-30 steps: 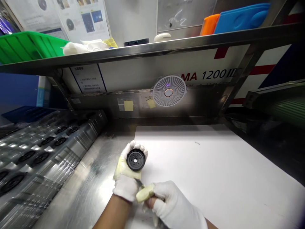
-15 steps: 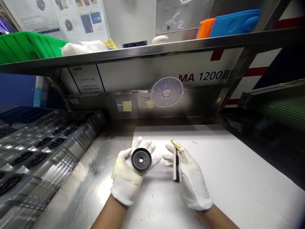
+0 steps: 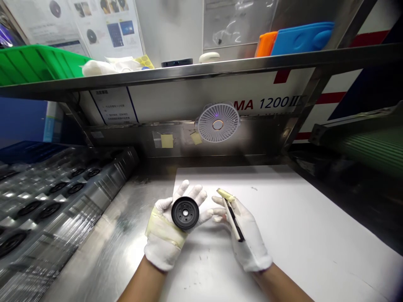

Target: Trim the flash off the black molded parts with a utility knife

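My left hand, in a white glove with a yellowish band, lies palm up with its fingers spread. On its palm and fingers rests a black round plastic disc with a raised rim, a central hole and several small holes around it. To the right, my gloved right hand holds a slim white-and-black tool, tilted, with its kind not clear. A yellow cover wraps the thumb. The right fingertips come close to the left hand's fingers, beside the disc.
Stacked clear trays with black discs stand at the left. White paper covers much of the metal bench. A small round fan hangs under the shelf, which carries a green bin and blue and orange holders.
My right hand has moved left, nearer the disc, and the tool in it has tipped from nearly upright to slanting. My left hand with the disc has hardly moved.
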Demonstrator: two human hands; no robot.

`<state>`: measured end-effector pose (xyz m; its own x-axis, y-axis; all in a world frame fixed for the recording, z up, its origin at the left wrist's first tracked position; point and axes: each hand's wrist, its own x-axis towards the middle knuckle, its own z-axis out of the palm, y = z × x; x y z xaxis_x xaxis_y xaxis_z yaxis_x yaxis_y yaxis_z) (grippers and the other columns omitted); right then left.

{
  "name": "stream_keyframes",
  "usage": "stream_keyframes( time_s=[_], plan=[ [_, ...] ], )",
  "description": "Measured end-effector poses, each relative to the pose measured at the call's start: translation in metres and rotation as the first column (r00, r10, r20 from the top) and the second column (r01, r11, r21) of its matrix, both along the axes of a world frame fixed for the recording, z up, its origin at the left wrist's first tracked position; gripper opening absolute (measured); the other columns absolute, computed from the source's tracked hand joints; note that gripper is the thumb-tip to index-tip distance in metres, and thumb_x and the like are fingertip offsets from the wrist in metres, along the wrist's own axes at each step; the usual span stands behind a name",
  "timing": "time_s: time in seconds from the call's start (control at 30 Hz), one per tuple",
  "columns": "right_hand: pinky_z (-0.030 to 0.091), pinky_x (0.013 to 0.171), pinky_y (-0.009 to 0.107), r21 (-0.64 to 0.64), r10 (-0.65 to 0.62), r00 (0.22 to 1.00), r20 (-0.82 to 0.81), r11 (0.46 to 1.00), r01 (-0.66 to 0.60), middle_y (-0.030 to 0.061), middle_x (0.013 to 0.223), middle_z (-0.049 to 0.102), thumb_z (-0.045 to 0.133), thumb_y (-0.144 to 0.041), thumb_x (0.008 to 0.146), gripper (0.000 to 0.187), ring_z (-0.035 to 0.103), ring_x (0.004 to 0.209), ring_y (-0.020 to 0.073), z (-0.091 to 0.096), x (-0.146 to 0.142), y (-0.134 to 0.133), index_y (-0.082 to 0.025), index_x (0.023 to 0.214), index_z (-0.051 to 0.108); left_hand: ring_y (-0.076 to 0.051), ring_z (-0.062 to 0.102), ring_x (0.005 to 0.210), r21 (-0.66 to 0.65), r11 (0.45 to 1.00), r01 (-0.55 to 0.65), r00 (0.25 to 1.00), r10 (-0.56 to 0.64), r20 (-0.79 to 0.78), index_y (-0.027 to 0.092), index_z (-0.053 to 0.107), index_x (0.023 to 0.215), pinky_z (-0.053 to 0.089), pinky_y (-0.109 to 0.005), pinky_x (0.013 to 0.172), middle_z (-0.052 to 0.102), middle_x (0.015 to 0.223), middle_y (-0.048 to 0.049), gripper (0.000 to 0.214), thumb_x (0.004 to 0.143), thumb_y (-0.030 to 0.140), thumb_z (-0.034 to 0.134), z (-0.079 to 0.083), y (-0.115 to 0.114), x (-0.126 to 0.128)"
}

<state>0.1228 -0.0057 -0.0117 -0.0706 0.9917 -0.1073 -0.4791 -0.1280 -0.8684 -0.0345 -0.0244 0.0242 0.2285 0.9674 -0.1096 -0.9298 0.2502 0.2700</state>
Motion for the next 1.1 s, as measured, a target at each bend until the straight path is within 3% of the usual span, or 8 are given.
stream_keyframes(
  time_s=[0.27,0.47,0.67,0.73,0.8,0.93,1.03,1.1],
  plan=[
    [0.046,0.084,0.034,0.130,-0.043,0.999,-0.002,0.991,0.043,0.0063,0.118,0.054,0.053,-0.024,0.078,0.040,0.058,0.093,0.0208,0.002,0.004,-0.003,-0.021,0.118,0.053,-0.034,0.037,0.121,0.049,0.999,0.012,1.000,-0.012,-0.006,0.021,0.032,0.133,0.027,-0.061,0.093,0.041,0.133,-0.0170,0.057,0.077,0.023,0.043,-0.002,0.000,-0.003],
    [0.048,0.053,0.022,0.102,-0.037,0.998,0.051,0.994,0.032,0.0062,0.114,0.053,0.061,-0.027,0.075,0.047,0.059,0.068,0.0123,0.010,0.002,-0.002,-0.024,0.121,0.048,-0.035,0.041,0.118,0.059,0.998,-0.027,0.996,0.032,-0.078,0.018,0.037,0.131,0.030,-0.060,0.091,0.044,0.129,-0.0185,0.055,0.076,0.021,0.044,-0.001,-0.001,-0.005],
    [0.037,0.037,0.017,0.322,-0.087,0.937,0.339,0.946,-0.029,0.0077,0.101,0.055,0.045,-0.023,0.081,0.054,0.055,0.053,0.0087,0.037,0.017,0.001,-0.022,0.132,0.026,-0.032,0.049,0.110,0.070,0.997,-0.040,0.933,0.062,-0.355,0.015,0.049,0.120,0.041,-0.052,0.088,0.051,0.122,-0.0169,0.047,0.073,0.018,0.053,-0.006,0.001,-0.009],
    [0.040,0.040,0.018,0.402,-0.186,0.729,0.659,0.906,-0.132,0.0063,0.095,0.058,0.036,-0.019,0.084,0.040,0.058,0.057,0.0104,0.060,0.038,0.009,-0.018,0.124,0.035,-0.030,0.055,0.102,0.054,0.991,-0.125,0.812,0.133,-0.568,0.016,0.054,0.111,0.047,-0.044,0.083,0.058,0.111,-0.0143,0.046,0.066,0.017,0.063,-0.013,0.008,-0.012],
    [0.044,0.051,0.020,0.429,-0.334,0.396,0.855,0.885,-0.179,0.0034,0.088,0.061,0.034,-0.015,0.084,0.030,0.060,0.066,0.0123,0.091,0.071,0.021,-0.018,0.110,0.049,-0.029,0.059,0.095,0.047,0.972,-0.229,0.625,0.184,-0.758,0.018,0.059,0.102,0.050,-0.040,0.077,0.063,0.097,-0.0100,0.046,0.057,0.017,0.070,-0.023,0.021,-0.017],
    [0.042,0.074,0.029,0.474,-0.473,-0.032,0.880,0.880,0.021,0.0048,0.085,0.063,0.052,-0.011,0.077,0.013,0.057,0.087,0.0196,0.168,0.172,0.047,-0.018,0.083,0.061,-0.030,0.056,0.097,0.305,0.866,-0.396,0.109,0.374,-0.921,0.024,0.061,0.089,0.044,-0.040,0.089,0.063,0.091,-0.0044,0.041,0.049,0.024,0.070,-0.049,0.057,-0.039],
    [0.043,0.073,0.034,0.454,-0.394,-0.272,0.878,0.866,0.212,0.0055,0.076,0.062,0.060,-0.012,0.075,0.004,0.058,0.080,0.0201,0.219,0.251,0.052,-0.013,0.072,0.061,-0.029,0.055,0.099,0.533,0.826,-0.184,-0.380,0.440,-0.814,0.022,0.059,0.091,0.037,-0.041,0.096,0.061,0.099,-0.0065,0.038,0.055,0.031,0.056,-0.067,0.081,-0.068],
    [0.045,0.073,0.035,0.488,-0.361,-0.388,0.848,0.817,0.307,0.0051,0.078,0.061,0.058,-0.019,0.080,0.010,0.058,0.079,0.0172,0.242,0.293,0.047,-0.011,0.074,0.061,-0.028,0.055,0.099,0.480,0.876,-0.037,-0.565,0.378,-0.734,0.021,0.060,0.093,0.039,-0.040,0.094,0.060,0.105,-0.0072,0.039,0.056,0.030,0.050,-0.076,0.091,-0.094]
  ],
)
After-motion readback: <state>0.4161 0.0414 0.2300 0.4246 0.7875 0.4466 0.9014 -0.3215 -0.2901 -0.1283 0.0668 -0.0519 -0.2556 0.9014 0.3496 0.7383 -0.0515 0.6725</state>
